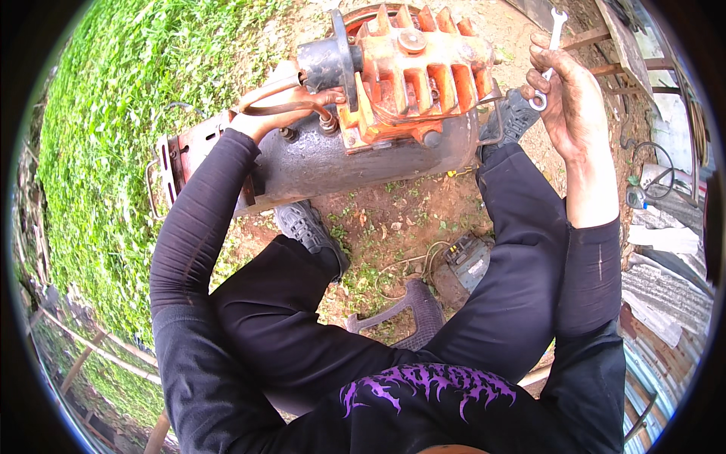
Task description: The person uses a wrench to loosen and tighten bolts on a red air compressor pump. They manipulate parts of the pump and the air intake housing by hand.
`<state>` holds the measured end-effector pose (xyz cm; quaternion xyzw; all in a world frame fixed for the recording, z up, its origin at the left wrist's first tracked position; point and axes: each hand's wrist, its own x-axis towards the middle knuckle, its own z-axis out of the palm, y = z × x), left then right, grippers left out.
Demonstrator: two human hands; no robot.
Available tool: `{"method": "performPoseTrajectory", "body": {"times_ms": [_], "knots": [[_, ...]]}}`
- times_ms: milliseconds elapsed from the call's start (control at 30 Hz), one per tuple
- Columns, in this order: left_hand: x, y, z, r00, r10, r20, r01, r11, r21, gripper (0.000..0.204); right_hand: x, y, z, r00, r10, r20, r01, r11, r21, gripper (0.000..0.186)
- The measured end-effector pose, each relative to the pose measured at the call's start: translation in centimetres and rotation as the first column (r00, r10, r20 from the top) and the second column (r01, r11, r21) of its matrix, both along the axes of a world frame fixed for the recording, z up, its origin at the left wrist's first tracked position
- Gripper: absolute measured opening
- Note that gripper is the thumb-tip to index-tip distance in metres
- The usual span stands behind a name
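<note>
An air compressor stands ahead of me, its finned orange pump head (412, 83) on top of a dark, horizontal tank (325, 163). My left hand (283, 102) reaches in from the left beside a curved copper pipe (291, 110). Its thumb presses along the underside of a black cylindrical part (321, 63) on the pump's left side, and the other fingers go out of sight behind it. Off to the compressor's right, my right hand (566, 91) holds a combination wrench (556, 34) upright, open end up, ring end near the palm.
Between my legs a grey and black device (467, 261) with a cable lies on the ground, near a dark woven-pattern plastic piece (420, 314). Grass (113, 151) covers the left side. Corrugated metal sheets (669, 295) and a wooden frame (620, 53) stand at the right.
</note>
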<state>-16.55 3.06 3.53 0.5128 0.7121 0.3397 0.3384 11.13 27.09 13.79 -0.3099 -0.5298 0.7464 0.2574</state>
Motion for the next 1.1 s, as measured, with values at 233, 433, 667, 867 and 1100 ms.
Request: {"method": "performPoseTrajectory", "body": {"times_ms": [233, 433, 667, 867, 1100], "knots": [[-0.2, 0.2, 0.0, 1.0, 0.008, 0.003, -0.008, 1.0, -0.008, 0.033, 0.0, -0.2, 0.1, 1.0, -0.019, -0.013, 0.019, 1.0, 0.001, 0.022], [0.3, 0.1, 0.3, 1.0, 0.021, 0.005, -0.021, 1.0, -0.018, 0.032, 0.1, 0.0, 0.0, 1.0, -0.012, -0.003, 0.012, 1.0, -0.004, 0.022], [0.8, -0.2, 0.4, 0.999, 0.032, 0.009, -0.032, 0.999, -0.028, 0.032, -0.1, -0.3, 0.3, 1.0, -0.023, 0.014, 0.023, 1.0, 0.004, 0.024], [1.4, -1.5, 1.1, 0.999, 0.044, 0.008, -0.044, 0.998, -0.037, 0.031, -0.1, -0.2, 0.1, 1.0, -0.021, -0.002, 0.021, 1.0, -0.01, 0.023], [1.1, -0.2, 0.8, 0.998, 0.056, 0.012, -0.056, 0.997, -0.048, 0.031, -0.3, -0.4, 0.4, 1.0, -0.025, -0.004, 0.025, 1.0, -0.01, 0.024]]}}
